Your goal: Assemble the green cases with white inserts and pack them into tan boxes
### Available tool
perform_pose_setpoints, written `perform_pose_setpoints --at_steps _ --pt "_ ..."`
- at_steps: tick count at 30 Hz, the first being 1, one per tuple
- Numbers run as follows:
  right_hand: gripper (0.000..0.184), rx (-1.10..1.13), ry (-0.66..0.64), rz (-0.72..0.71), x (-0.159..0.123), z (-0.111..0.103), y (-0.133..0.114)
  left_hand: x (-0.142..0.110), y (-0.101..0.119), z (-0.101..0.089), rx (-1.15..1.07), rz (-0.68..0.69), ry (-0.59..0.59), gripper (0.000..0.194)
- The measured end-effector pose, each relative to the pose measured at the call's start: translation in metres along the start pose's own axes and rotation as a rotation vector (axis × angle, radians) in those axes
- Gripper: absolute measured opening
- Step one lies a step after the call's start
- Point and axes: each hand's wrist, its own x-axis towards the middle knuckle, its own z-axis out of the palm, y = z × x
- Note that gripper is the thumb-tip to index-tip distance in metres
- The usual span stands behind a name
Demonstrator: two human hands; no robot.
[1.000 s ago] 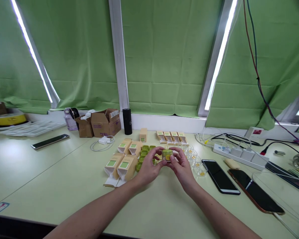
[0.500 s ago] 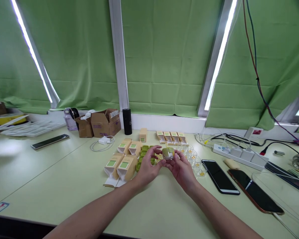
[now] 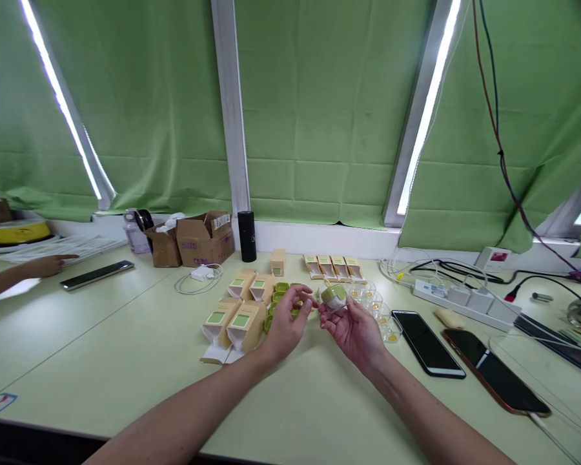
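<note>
My right hand [image 3: 356, 329] grips a small green-lidded jar [image 3: 333, 296] between thumb and fingers, tilted above the table. Its lower part looks pale and whitish. My left hand [image 3: 289, 318] is just left of the jar, its fingers curved and apart, with nothing visible in them. Behind the left hand, partly covered, stand several green lids [image 3: 277, 298]. Several clear cups with yellow centres [image 3: 382, 314] sit right of my right hand. Small kraft boxes with green labels [image 3: 244, 323] stand open to the left of my left hand.
More kraft boxes [image 3: 339, 268] lie in a row at the back. Phones [image 3: 427, 343] and a power strip [image 3: 467, 302] with cables are on the right. A black cylinder [image 3: 246, 236] and cardboard cartons [image 3: 206, 239] stand behind. Another person's hand [image 3: 46, 266] reaches in at far left.
The jar has tilted over and moved slightly right in my right hand, and my left hand's fingers have come away from it. Another person's arm now extends in at far left.
</note>
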Motion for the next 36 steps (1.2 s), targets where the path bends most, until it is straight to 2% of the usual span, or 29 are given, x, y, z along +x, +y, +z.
perform_pose_setpoints --at_steps 6,13,15,18,20,22,26,31,36 --pt "0.039 -0.032 0.071 -0.043 -0.005 0.013 -0.003 0.001 -0.002 -0.002 -0.031 -0.032 -0.026 0.044" --pt "0.061 -0.154 0.155 -0.119 -0.007 0.012 -0.002 0.002 0.001 -0.004 0.059 -0.06 -0.089 0.064" --pt "0.071 -0.194 0.152 -0.124 -0.008 0.013 -0.003 0.003 0.003 -0.003 0.058 -0.085 -0.12 0.066" --pt "0.079 -0.227 0.12 -0.12 -0.01 0.014 -0.005 0.004 0.004 -0.002 0.0 -0.11 -0.182 0.06" --pt "0.073 -0.224 0.106 -0.119 -0.01 0.015 -0.008 0.005 0.003 -0.001 -0.069 -0.119 -0.205 0.054" --pt "0.059 -0.209 0.112 -0.128 -0.01 0.015 -0.01 0.005 0.001 -0.001 -0.126 -0.131 -0.206 0.053" --pt "0.042 -0.224 0.133 -0.17 -0.007 0.013 -0.014 0.006 -0.002 -0.005 -0.131 -0.143 -0.203 0.054" --pt "0.041 -0.267 0.19 -0.198 -0.004 0.009 -0.015 0.007 0.0 -0.011 0.115 -0.076 -0.218 0.05" --pt "0.042 -0.297 0.241 -0.207 -0.004 0.009 -0.013 0.007 0.006 -0.013 0.458 0.043 -0.299 0.047"
